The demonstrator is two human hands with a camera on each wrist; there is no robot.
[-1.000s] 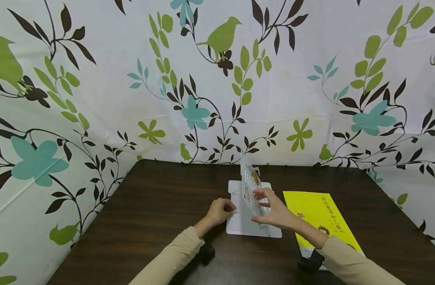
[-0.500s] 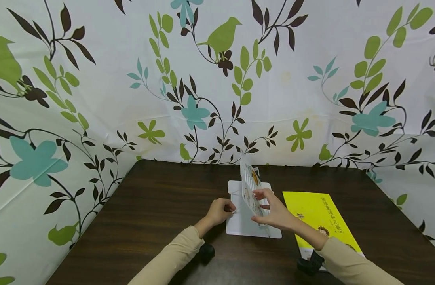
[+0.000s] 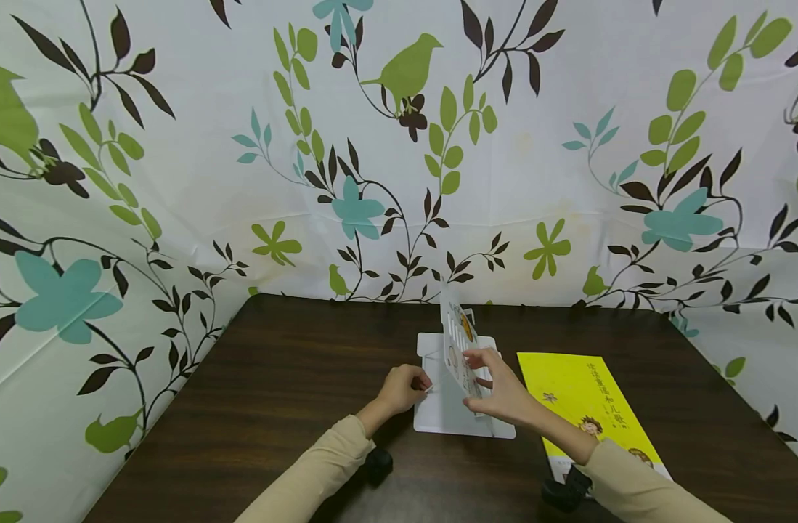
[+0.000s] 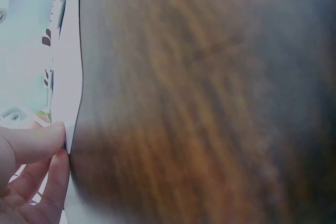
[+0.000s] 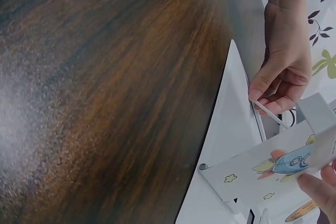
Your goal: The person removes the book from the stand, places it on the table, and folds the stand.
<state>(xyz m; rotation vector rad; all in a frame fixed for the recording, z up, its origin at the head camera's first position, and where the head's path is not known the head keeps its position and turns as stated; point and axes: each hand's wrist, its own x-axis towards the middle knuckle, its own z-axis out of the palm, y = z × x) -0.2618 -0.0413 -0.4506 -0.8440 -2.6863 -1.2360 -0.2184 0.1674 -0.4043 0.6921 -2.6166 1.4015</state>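
A white folding book stand stands partly unfolded on the table, its flat base [image 3: 438,420] down and its panel [image 3: 459,345] raised steeply. Cartoon prints, among them a blue rocket, show on the panel [image 5: 252,182] in the right wrist view. My left hand [image 3: 401,388], at the base's left edge, pinches the end of a thin white rod [image 5: 270,114] between thumb and fingertips. The rod runs toward the back of the panel. On the panel's right side, my right hand [image 3: 503,388] holds it with thumb and fingers bent; part of that grip is hidden.
A yellow book [image 3: 588,399] lies on the dark wooden table [image 3: 274,407] to the right of the stand, partly under my right forearm. Behind the table hangs a white cloth [image 3: 503,167] printed with leaves and birds.
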